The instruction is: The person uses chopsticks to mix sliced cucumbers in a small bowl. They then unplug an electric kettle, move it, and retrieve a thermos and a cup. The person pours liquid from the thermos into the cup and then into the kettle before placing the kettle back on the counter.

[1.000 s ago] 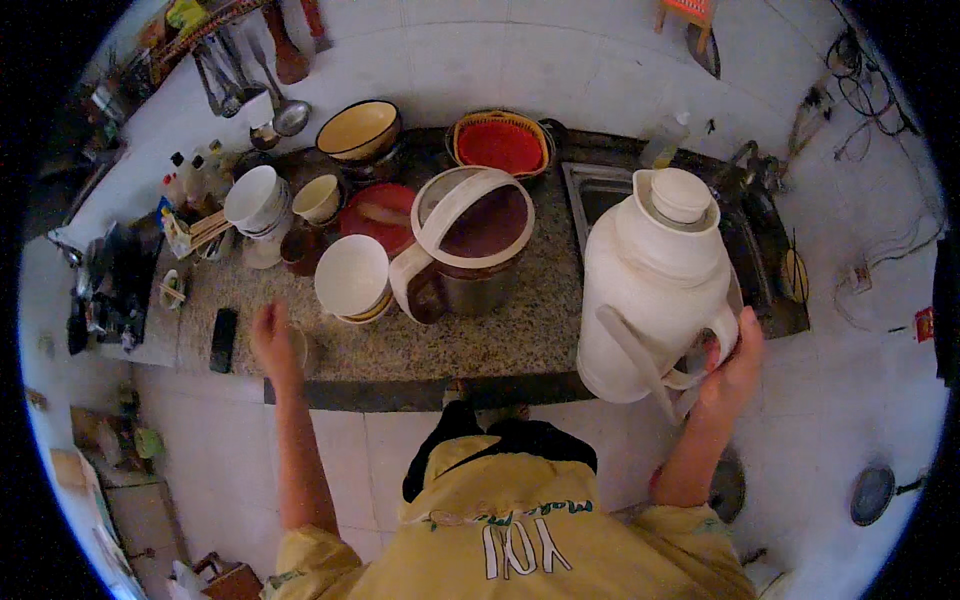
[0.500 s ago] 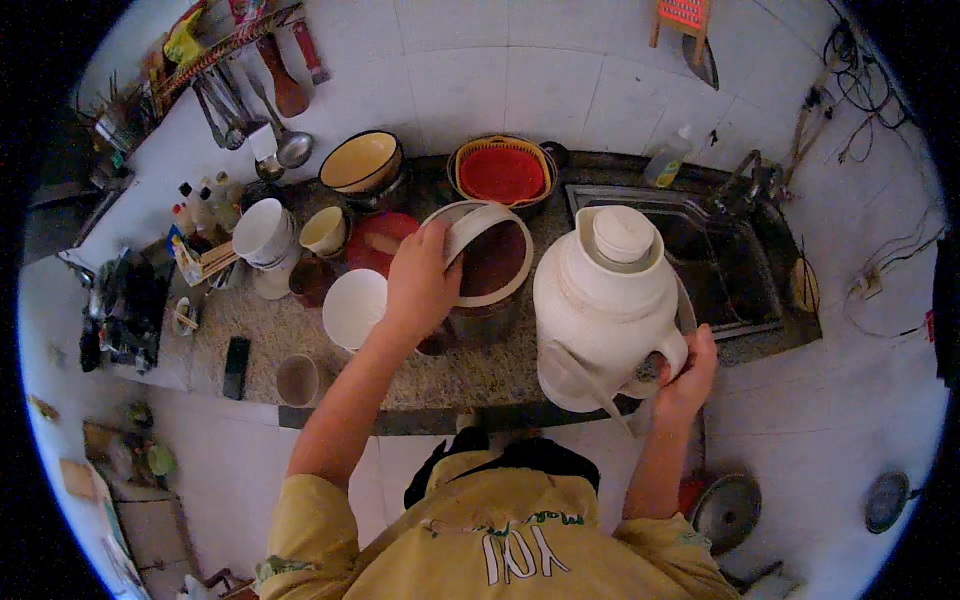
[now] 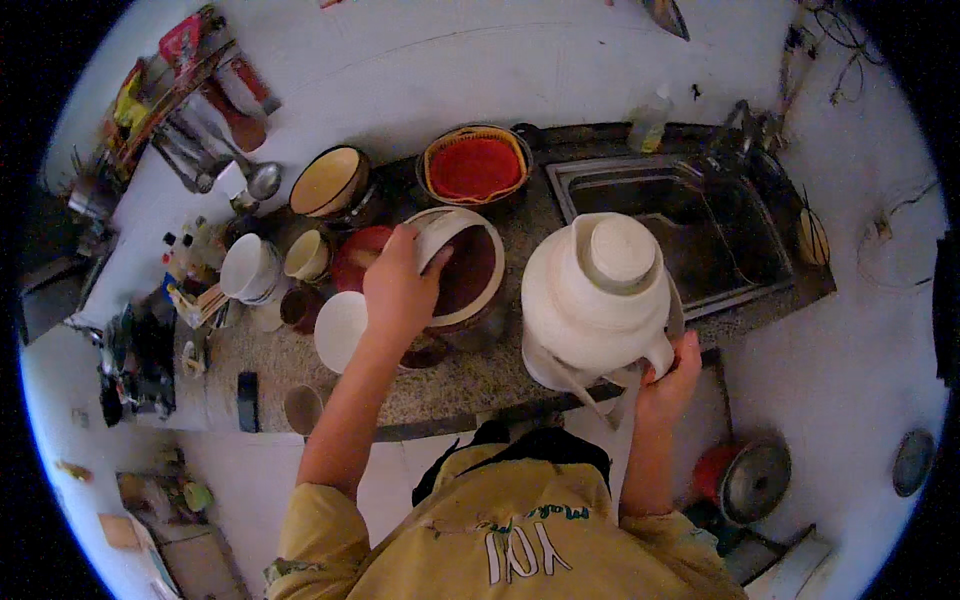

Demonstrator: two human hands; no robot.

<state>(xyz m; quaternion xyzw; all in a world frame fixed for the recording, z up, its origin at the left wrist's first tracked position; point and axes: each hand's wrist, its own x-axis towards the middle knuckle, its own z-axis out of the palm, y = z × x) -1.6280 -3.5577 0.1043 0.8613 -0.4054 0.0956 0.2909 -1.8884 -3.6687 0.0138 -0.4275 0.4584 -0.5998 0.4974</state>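
My left hand (image 3: 402, 285) is closed on a pale curved band (image 3: 452, 232) at the top of a round pot (image 3: 478, 275) with a dark red inside and a cream rim. Whether the band is a lid or a handle, I cannot tell. My right hand (image 3: 668, 385) wraps round the handle of a white thermos jug (image 3: 597, 300), low on its right side. The jug stands upright with its round stopper in, at the counter's front edge. Beside my left wrist is a white bowl (image 3: 341, 330). A pale strap-like piece (image 3: 570, 375) hangs across the jug's front.
A metal sink (image 3: 700, 225) lies behind and right of the jug. Red basket (image 3: 475, 167), yellow bowl (image 3: 330, 182), stacked white bowls (image 3: 250, 268) and a cup (image 3: 304, 408) stand along the counter. Utensils (image 3: 225, 170) hang on the left wall. A lidded pot (image 3: 755, 480) is below right.
The whole view has shifted and tilted a little. Both hands keep their holds, on the pale band and on the jug's handle.
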